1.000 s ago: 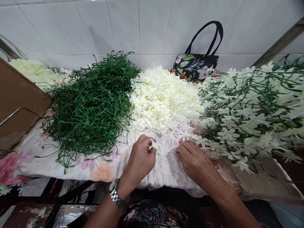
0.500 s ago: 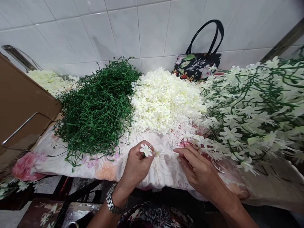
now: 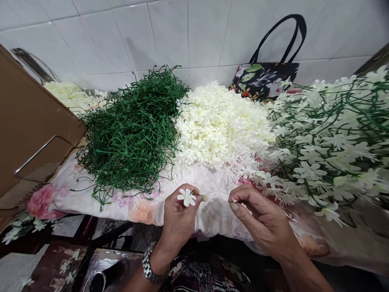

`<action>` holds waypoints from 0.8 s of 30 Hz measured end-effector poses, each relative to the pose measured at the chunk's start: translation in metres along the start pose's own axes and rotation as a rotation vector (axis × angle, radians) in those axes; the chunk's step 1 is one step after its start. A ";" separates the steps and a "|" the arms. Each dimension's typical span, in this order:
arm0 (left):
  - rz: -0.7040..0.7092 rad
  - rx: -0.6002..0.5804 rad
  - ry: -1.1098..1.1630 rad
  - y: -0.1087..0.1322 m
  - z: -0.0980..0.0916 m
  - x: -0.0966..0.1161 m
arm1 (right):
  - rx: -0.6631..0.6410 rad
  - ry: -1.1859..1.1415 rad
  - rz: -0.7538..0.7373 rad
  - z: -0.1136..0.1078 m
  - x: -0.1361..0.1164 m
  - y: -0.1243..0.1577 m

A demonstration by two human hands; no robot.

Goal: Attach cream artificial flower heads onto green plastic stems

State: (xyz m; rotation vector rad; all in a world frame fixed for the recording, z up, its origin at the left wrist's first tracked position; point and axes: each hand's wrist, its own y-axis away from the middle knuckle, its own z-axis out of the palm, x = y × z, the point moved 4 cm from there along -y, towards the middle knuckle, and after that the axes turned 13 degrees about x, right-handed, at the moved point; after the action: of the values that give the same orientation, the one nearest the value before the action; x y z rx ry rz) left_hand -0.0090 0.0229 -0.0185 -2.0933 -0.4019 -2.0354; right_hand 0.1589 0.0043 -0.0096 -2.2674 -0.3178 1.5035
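My left hand [image 3: 180, 211] is closed round a white artificial flower [image 3: 186, 197], its open petals facing up above the curled fingers. A second small pale blossom [image 3: 205, 196] sticks out past the thumb tip toward the right; its stem is hidden in the grip. My right hand [image 3: 258, 215] is a short way off to the right, thumb and index finger pinched together. A tiny white speck shows at those fingertips, too small to name. Beyond both hands lies a heap of white flower heads [image 3: 219, 125], with a spray of thin white stamens [image 3: 234, 168] at its near edge.
Left of the blossoms is a tangled pile of green plastic stems [image 3: 133, 134]. Assembled flower sprays [image 3: 328, 146] cover the right side. A flowered cloth [image 3: 118, 207] lies underneath. A cardboard box [image 3: 33, 117] stands at left, and a black floral bag [image 3: 264, 79] leans on the tiled wall.
My right hand's fingers have curled inward into a closer pinch, and a small white speck now shows at their tips. The pale blossom beside my left thumb shows more clearly. The view has shifted slightly.
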 end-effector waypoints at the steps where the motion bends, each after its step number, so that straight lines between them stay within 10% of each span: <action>1: -0.007 -0.009 0.002 0.000 0.001 -0.001 | 0.007 0.008 0.002 0.001 0.000 -0.001; 14: -0.037 -0.227 0.102 0.004 0.002 -0.010 | -0.022 0.021 -0.069 0.015 -0.011 -0.011; 24: -0.045 -0.116 0.141 0.001 -0.006 -0.020 | 0.102 0.146 -0.089 0.015 -0.011 -0.015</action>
State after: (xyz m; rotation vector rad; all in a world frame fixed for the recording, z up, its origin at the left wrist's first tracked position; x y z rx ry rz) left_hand -0.0148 0.0192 -0.0382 -2.0043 -0.3181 -2.2663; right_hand 0.1410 0.0162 0.0005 -2.2370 -0.2889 1.2730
